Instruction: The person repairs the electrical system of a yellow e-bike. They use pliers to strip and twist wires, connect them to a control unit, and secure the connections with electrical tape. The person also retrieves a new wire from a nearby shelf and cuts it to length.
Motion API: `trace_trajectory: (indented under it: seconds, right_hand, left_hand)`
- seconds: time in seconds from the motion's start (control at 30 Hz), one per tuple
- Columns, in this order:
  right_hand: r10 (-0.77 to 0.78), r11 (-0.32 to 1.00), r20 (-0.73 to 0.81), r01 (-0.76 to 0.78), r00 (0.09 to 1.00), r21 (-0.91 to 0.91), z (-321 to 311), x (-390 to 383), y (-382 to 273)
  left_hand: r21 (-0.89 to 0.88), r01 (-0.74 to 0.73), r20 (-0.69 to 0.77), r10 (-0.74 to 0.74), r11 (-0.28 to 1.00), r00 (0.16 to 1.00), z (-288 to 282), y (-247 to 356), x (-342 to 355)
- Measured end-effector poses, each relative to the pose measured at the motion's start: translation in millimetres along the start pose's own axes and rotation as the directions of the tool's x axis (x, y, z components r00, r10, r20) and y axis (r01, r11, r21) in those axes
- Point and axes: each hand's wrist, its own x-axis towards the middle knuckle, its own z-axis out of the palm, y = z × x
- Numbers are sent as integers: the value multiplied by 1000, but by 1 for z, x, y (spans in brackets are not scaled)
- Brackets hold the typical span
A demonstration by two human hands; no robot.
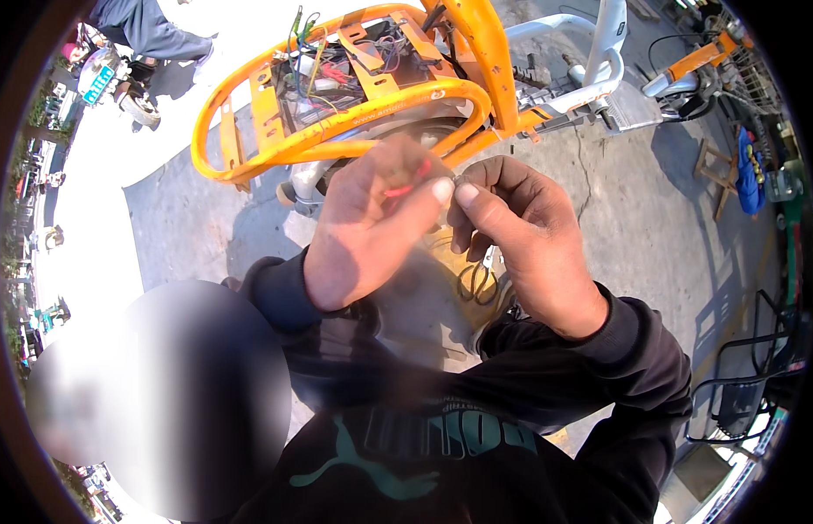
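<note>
In front of my chest, my two hands meet fingertip to fingertip. My left hand (363, 231) is closed in a pinch, with a thin red wire (408, 181) showing between its fingers. Opposite it, my right hand (537, 240) pinches thumb against forefinger; what lies at these tips is too small to make out. Dark smudges cover the right fingers. Just beyond the hands stands an orange bike frame (310, 122), its open bay holding a tangle of coloured wires (323, 74). Below my right fingers, scissors (479, 284) with dark handles show lower down.
A white and silver frame section (572, 96) adjoins the orange one. Far right are a small wooden stool (714, 175), a blue cloth-like item (750, 175) and a black metal-framed chair (743, 393). Upper left, a person's leg (166, 39) shows near a parked two-wheeler (118, 87).
</note>
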Motion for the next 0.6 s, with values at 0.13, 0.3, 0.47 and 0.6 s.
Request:
trace_trajectory:
  seconds: [0.13, 0.3, 0.47, 0.6]
  right_hand:
    - [-93, 990, -9, 92, 996, -108, 1, 0, 6]
    - [-152, 969, -12, 146, 988, -198, -2, 1, 11]
    - [-12, 999, 27, 13, 1000, -50, -6, 1, 0]
    - [74, 997, 32, -73, 997, -21, -5, 2, -3]
  left_hand:
    - [-24, 96, 16, -95, 995, 995, -3, 4, -1]
    - [-7, 90, 18, -90, 996, 996, -2, 4, -1]
    - [19, 91, 44, -92, 996, 995, -5, 3, 2]
    - [50, 43, 8, -44, 998, 999, -3, 1, 3]
